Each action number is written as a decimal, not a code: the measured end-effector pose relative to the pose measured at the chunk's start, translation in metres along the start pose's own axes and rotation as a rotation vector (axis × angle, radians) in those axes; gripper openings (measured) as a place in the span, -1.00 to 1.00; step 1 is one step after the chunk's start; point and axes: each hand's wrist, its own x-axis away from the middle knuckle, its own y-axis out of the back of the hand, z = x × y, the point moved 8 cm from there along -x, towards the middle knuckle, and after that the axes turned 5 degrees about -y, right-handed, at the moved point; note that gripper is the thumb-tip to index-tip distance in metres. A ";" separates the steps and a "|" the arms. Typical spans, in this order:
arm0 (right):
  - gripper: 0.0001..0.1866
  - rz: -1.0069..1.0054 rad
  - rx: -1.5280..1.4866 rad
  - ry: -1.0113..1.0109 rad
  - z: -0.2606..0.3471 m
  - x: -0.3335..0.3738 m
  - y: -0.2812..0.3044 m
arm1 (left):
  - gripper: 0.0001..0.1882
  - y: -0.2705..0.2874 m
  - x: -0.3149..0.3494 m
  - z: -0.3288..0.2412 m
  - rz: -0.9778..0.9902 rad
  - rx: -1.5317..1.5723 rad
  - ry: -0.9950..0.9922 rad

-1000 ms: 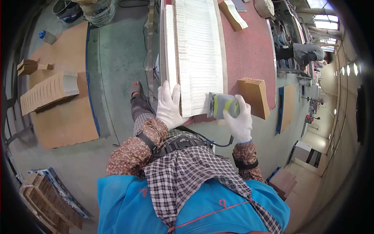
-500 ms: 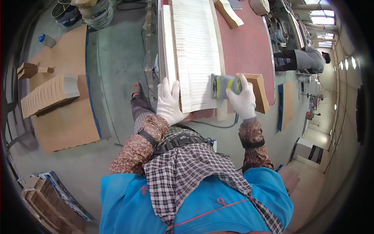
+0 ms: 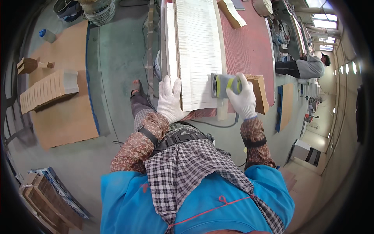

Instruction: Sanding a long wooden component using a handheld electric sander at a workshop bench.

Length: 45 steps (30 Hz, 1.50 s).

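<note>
In front of me a long white panel (image 3: 196, 50) with many crosswise grooves lies on the workbench. My right hand (image 3: 243, 99), in a white knitted glove, is closed around a grey and yellow-green power sander (image 3: 224, 85). The sander is tipped on its side, its flat pad against the panel's right edge near the close end. My left hand (image 3: 170, 99), gloved the same way, rests with outstretched fingers along the panel's left edge. A narrow white strip (image 3: 170, 43) runs beside that edge.
Red mesh matting (image 3: 249, 46) covers the bench. A brown block (image 3: 259, 93) stands right of the sander; a curved piece (image 3: 231, 13) lies farther off. A cable (image 3: 218, 125) hangs below the bench. At left, a grooved part (image 3: 48, 90) sits on cardboard (image 3: 74, 121). A co-worker (image 3: 311, 67) stands far right.
The view has shifted slightly. Both hands and the sander stay in nearly the same place on the panel. The co-worker's arm has moved a little.
</note>
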 end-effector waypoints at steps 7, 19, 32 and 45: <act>-0.26 -0.026 0.010 -0.129 -0.028 -0.005 0.006 | 0.35 -0.003 0.000 -0.001 -0.015 -0.035 -0.036; -0.20 -0.162 0.156 -0.005 0.027 0.043 0.005 | 0.38 -0.004 0.000 0.002 -0.003 -0.016 0.006; -0.21 -0.030 0.268 -0.029 0.054 0.059 -0.007 | 0.17 -0.010 0.002 0.005 0.008 0.006 0.057; -0.21 0.074 -0.004 -0.002 0.071 0.058 -0.018 | 0.36 -0.010 0.003 0.007 0.102 0.040 0.073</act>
